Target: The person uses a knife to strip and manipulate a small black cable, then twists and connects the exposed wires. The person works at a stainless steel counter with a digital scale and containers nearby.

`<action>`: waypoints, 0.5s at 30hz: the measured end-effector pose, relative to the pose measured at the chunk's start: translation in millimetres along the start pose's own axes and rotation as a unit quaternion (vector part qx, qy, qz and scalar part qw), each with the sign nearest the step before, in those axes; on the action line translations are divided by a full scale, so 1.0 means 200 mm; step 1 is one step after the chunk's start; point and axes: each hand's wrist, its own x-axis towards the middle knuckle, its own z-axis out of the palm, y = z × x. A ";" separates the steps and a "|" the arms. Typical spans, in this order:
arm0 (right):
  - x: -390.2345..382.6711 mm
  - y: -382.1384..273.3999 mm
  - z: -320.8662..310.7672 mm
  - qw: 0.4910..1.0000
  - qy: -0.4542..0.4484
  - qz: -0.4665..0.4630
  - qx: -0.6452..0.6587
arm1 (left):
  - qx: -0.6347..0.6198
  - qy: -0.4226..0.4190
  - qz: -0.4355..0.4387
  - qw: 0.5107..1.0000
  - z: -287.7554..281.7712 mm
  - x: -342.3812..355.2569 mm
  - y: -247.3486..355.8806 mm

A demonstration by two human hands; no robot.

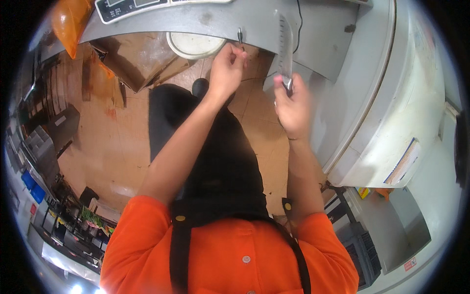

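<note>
My right hand [293,105] is closed around the dark handle of a kitchen knife [284,46]. Its broad blade, with a row of dimples, points up and away over the grey tabletop's edge. To the left of it, my left hand [227,71] is closed, with thumb and fingers pinched together at the table's front edge. A thin dark cable with a small barrel plug [240,36] rises from those fingertips. Its metal tip points away from me, and the cable runs off to the right below the hand.
A grey table [205,20] spans the far side, bearing a white scale [132,11] and an orange bag [67,24]. Beneath its edge are a round white lid [193,46] and an open cardboard box [132,68]. A large white appliance [391,112] stands on the right.
</note>
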 end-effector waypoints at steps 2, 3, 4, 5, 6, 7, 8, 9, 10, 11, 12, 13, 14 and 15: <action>0.08 -0.03 0.06 0.999 0.008 -0.036 0.028 | 0.042 0.010 0.013 0.999 0.02 0.00 0.00; 0.14 -0.05 0.09 0.998 0.011 -0.054 0.043 | 0.064 0.014 0.018 0.998 0.03 0.00 0.03; 0.22 -0.05 0.13 0.994 0.024 -0.098 0.039 | 0.098 0.021 0.005 0.995 0.04 -0.01 0.09; 0.30 -0.06 0.17 0.988 0.035 -0.143 0.034 | 0.123 0.038 0.017 0.992 0.06 -0.01 0.09; 0.37 -0.06 0.20 0.989 0.020 -0.148 0.017 | 0.145 0.057 0.030 0.987 0.08 -0.01 0.09; 0.43 -0.07 0.22 0.988 0.004 -0.152 0.000 | 0.167 0.075 0.043 0.982 0.10 0.00 0.09; 0.48 -0.07 0.23 0.987 -0.011 -0.156 -0.021 | 0.156 0.077 0.037 0.984 0.11 -0.02 0.11; 0.51 -0.07 0.24 0.986 -0.022 -0.165 -0.027 | 0.144 0.079 0.037 0.986 0.12 -0.01 0.12; 0.53 -0.07 0.25 0.984 -0.032 -0.172 -0.034 | 0.132 0.081 0.037 0.987 0.11 0.00 0.13; 0.54 -0.09 0.25 0.981 -0.046 -0.181 -0.045 | 0.117 0.086 0.035 0.989 0.12 0.01 0.12; 0.54 -0.10 0.24 0.987 -0.085 -0.136 -0.015 | 0.097 0.066 0.051 0.992 0.11 0.02 0.08; 0.54 -0.13 0.22 0.988 -0.123 -0.089 0.014 | -0.027 -0.005 -0.036 0.999 0.08 0.02 0.06; 0.53 -0.14 0.21 0.986 -0.159 -0.039 0.044 | -0.151 -0.076 -0.122 0.978 0.03 0.03 0.07; 0.54 -0.11 0.21 0.983 -0.167 -0.054 0.054 | -0.269 -0.145 -0.203 0.930 -0.01 0.03 0.10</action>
